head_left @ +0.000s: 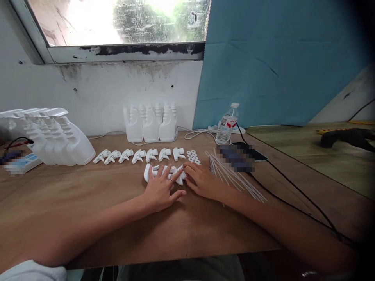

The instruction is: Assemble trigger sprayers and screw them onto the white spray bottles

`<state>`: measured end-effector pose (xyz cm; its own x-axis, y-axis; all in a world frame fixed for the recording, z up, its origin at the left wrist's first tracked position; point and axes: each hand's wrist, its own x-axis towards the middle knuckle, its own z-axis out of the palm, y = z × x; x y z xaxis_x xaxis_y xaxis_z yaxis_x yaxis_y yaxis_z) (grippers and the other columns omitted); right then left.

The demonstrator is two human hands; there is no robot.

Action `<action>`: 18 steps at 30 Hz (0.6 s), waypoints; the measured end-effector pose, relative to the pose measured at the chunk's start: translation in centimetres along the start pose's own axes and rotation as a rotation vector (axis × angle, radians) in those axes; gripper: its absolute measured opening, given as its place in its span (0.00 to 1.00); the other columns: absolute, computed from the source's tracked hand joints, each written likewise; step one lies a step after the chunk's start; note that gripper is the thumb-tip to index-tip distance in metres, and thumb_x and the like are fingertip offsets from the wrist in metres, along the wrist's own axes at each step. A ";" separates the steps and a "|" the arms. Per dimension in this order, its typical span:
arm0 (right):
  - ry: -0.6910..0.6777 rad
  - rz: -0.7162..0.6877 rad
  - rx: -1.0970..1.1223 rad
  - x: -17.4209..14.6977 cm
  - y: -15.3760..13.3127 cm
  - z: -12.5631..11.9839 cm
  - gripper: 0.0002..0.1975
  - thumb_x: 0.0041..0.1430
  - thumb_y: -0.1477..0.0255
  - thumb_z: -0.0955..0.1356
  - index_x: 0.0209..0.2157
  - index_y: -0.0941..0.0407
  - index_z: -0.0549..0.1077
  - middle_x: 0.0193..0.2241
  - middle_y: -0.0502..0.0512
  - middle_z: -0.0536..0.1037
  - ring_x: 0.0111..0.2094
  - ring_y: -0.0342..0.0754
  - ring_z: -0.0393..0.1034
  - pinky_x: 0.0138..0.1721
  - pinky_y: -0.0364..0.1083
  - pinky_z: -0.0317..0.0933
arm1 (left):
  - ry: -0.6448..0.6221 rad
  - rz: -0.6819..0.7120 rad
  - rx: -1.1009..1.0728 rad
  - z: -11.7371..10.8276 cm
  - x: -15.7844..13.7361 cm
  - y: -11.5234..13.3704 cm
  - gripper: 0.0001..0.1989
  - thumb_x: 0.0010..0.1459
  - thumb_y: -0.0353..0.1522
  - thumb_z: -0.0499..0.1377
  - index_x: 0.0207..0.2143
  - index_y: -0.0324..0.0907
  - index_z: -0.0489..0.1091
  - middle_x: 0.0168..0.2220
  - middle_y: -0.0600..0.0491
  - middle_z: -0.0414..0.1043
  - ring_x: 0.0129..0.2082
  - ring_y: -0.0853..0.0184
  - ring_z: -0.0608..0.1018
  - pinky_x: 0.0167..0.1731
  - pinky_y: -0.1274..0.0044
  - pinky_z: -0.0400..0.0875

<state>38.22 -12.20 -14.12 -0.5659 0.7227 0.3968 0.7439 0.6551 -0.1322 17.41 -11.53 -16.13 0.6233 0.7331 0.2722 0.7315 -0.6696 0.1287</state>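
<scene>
A white spray bottle lies on its side on the table, its base to the left. My left hand rests over it with fingers spread and thumb stretched out to the right. At the bottle's right end is a white trigger spray head. My right hand has its fingers curled and bunched against this spray head. My fingers partly cover both pieces, so I cannot tell whether they are joined.
Behind my hands runs a row of white trigger spray heads, ending at small white rings. Thin white tubes lie right. White bottles stand by the wall and at left. A water bottle and black cables are right.
</scene>
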 end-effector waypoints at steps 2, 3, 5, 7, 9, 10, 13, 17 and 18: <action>-0.016 -0.001 -0.013 0.1 0.1 0.2 0.02 0.61 0.77 0.61 0.36 0.57 0.64 0.42 0.62 0.71 0.43 0.53 0.67 0.46 0.54 0.63 | -0.005 -0.014 0.004 0.2 0.3 0.1 0.37 0.59 0.56 0.44 0.67 0.58 0.42 0.65 0.40 0.51 0.63 0.39 0.56 0.53 0.37 0.37; -0.027 -0.002 -0.022 0.2 0.2 0.3 0.02 0.61 0.76 0.61 0.35 0.57 0.64 0.41 0.61 0.71 0.42 0.53 0.67 0.44 0.53 0.64 | -0.018 -0.021 0.007 0.3 0.4 0.1 0.37 0.59 0.56 0.44 0.67 0.58 0.42 0.66 0.40 0.50 0.63 0.38 0.55 0.53 0.37 0.37; -0.042 -0.005 -0.040 0.3 0.4 0.4 0.03 0.62 0.76 0.61 0.34 0.57 0.64 0.38 0.60 0.71 0.39 0.52 0.66 0.42 0.52 0.64 | -0.046 -0.038 0.014 0.3 0.5 0.2 0.37 0.59 0.57 0.43 0.67 0.56 0.42 0.66 0.39 0.49 0.64 0.38 0.54 0.54 0.37 0.36; -0.047 -0.011 -0.051 0.3 0.6 0.5 0.03 0.62 0.76 0.61 0.33 0.57 0.64 0.38 0.60 0.72 0.38 0.52 0.66 0.41 0.51 0.63 | -0.067 -0.050 0.016 0.0 0.5 0.4 0.38 0.58 0.57 0.43 0.67 0.55 0.43 0.66 0.39 0.48 0.64 0.38 0.53 0.54 0.38 0.37; -0.044 -0.016 -0.051 0.3 0.8 0.5 0.03 0.62 0.76 0.61 0.33 0.57 0.64 0.37 0.60 0.72 0.38 0.51 0.66 0.41 0.51 0.63 | -0.058 -0.049 0.015 -0.8 0.4 0.5 0.37 0.59 0.57 0.44 0.67 0.55 0.44 0.67 0.39 0.47 0.65 0.40 0.53 0.55 0.39 0.40; -0.042 -0.015 -0.051 0.3 0.8 0.4 0.03 0.62 0.75 0.61 0.33 0.57 0.64 0.37 0.60 0.72 0.38 0.51 0.66 0.40 0.50 0.63 | -0.038 -0.042 0.020 -1.4 0.4 0.5 0.37 0.59 0.56 0.44 0.67 0.54 0.44 0.67 0.40 0.46 0.65 0.42 0.53 0.56 0.40 0.41; -0.046 -0.013 -0.055 0.3 0.7 0.3 0.02 0.62 0.75 0.61 0.34 0.57 0.64 0.37 0.59 0.72 0.38 0.51 0.67 0.40 0.50 0.63 | 0.072 -0.037 0.075 -3.8 0.6 -1.0 0.33 0.62 0.53 0.44 0.66 0.53 0.46 0.67 0.44 0.47 0.66 0.49 0.53 0.60 0.47 0.43; -0.030 -0.012 -0.048 0.3 0.5 0.0 0.01 0.61 0.75 0.62 0.35 0.57 0.64 0.41 0.61 0.72 0.42 0.54 0.68 0.43 0.53 0.64 | 0.214 -0.149 0.167 -6.9 0.6 -8.1 0.30 0.64 0.50 0.44 0.63 0.46 0.54 0.65 0.43 0.53 0.64 0.53 0.58 0.62 0.54 0.48; -0.018 -0.012 -0.040 0.3 0.5 0.0 0.02 0.61 0.75 0.62 0.36 0.57 0.64 0.42 0.61 0.72 0.44 0.54 0.67 0.45 0.53 0.64 | 0.236 -0.184 0.178 -7.3 0.3 -10.8 0.29 0.64 0.49 0.44 0.62 0.44 0.57 0.63 0.43 0.56 0.63 0.53 0.60 0.61 0.55 0.49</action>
<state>38.48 -11.64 -14.04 -0.5809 0.7189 0.3817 0.7505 0.6546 -0.0908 7.70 -4.91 -10.46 0.4101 0.7782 0.4755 0.8755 -0.4820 0.0338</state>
